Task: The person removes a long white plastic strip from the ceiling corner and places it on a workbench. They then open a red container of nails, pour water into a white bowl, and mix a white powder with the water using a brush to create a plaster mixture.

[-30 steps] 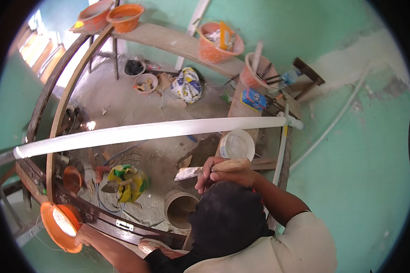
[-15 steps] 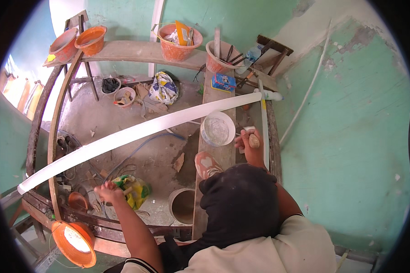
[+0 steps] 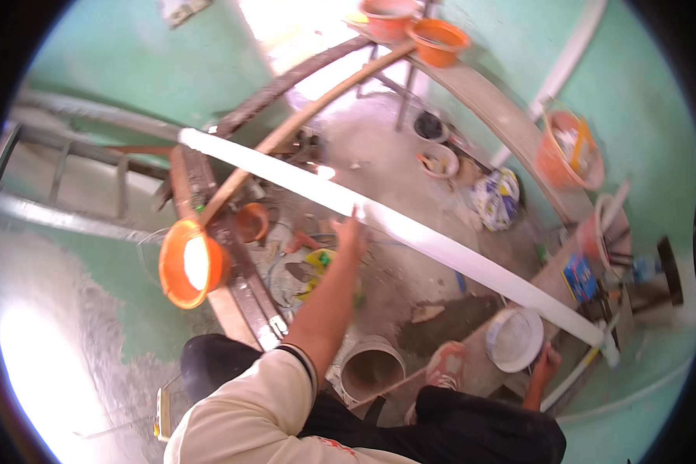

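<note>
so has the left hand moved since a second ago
Yes. Against the orange bucket with white contents, the left hand has moved away from the rim, toward the long white strip; whether it touches the strip, I cannot tell.

Long strip (image 3: 410, 230) in solid white, orange bucket (image 3: 218, 264) with white contents (image 3: 196, 263), white tub (image 3: 539, 340), pale green wall (image 3: 131, 66), cream sleeve (image 3: 255, 387) with dark-banded cuff (image 3: 308, 363), pink shoe (image 3: 446, 363), white sack (image 3: 496, 199) with blue-and-yellow patches

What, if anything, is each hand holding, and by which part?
Cannot tell: left hand overlaps the long white strip; right hand, blurred, is beside the round white bucket.
</note>
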Tool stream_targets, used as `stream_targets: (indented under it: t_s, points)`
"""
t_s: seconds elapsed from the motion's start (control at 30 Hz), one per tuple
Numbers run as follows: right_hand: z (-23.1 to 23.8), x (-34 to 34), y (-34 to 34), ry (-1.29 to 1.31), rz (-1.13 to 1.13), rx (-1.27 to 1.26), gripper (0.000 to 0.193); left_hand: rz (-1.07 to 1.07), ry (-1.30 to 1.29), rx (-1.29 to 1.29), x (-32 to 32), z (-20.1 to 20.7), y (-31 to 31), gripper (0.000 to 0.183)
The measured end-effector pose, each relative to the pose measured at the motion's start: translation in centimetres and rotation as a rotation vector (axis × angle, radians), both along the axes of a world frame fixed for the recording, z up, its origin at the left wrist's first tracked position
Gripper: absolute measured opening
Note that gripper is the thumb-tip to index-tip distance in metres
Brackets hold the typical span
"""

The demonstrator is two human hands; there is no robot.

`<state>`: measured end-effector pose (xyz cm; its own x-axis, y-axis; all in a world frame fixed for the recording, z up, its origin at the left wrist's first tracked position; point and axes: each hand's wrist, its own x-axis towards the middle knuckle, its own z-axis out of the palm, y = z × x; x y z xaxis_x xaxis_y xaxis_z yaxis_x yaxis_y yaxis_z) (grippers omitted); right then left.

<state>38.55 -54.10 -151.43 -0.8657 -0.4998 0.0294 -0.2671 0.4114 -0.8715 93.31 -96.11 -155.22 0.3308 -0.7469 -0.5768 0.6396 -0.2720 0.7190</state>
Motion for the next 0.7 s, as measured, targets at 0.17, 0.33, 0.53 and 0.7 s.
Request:
stream_targets:
  t_s: [0.17,0.33,0.53,0.7]
  points:
    - [-0.4,-3.8,-0.7,0.217,-0.119,0.286,0.061,-0.283,0.292,-0.214,3.0,-3.7,-2.3,0.031]
    - [6.0,1.1,-2.4,0.131,-0.004,0.383,0.056,-0.112,-0.101,-0.128,-0.9,-1.6,-1.5,0.061]
    - [4.8,4.5,0.6,0.151,0.044,0.289,0.034,-0.178,-0.117,-0.105,-2.2,1.7,-0.7,0.057]
    - [5.3,7.3,1.4,0.086,0.010,0.288,0.035,-0.190,-0.150,-0.081,-2.8,1.9,0.6,0.060]
